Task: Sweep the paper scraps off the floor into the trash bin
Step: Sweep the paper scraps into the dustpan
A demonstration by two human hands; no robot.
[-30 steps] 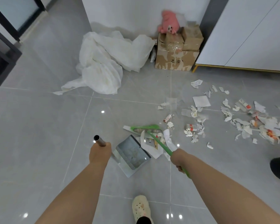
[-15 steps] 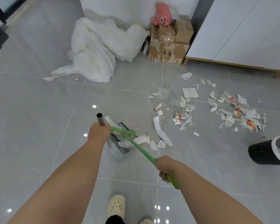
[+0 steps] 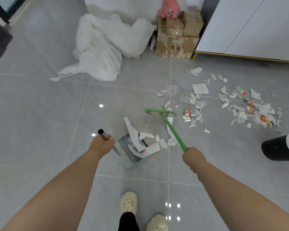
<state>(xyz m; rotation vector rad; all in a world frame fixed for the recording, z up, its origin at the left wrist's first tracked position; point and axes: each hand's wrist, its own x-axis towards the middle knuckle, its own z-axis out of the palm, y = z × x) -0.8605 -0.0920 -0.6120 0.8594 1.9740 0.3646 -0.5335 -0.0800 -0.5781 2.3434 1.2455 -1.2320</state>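
Observation:
My left hand (image 3: 101, 144) grips the metal handle (image 3: 103, 134) of a grey dustpan (image 3: 129, 155) resting on the floor. White scraps lie in the pan and at its mouth (image 3: 146, 136). My right hand (image 3: 193, 157) holds the green broom handle (image 3: 173, 131); the broom head (image 3: 159, 112) sits on the floor beyond the pan, over a long paper strip. Many torn paper scraps (image 3: 250, 109) are scattered to the right. The black trash bin (image 3: 279, 148) with a white liner stands at the right edge.
A heap of white cloth (image 3: 103, 47) lies at the back left. Cardboard boxes (image 3: 175, 37) with a pink plush toy (image 3: 168, 9) stand against the wall beside a white cabinet (image 3: 257, 27). My feet in cream clogs (image 3: 128, 203) are at the bottom.
The broom head has moved from the dustpan out to the right and away, onto the floor near the scraps. More paper now lies in and at the pan.

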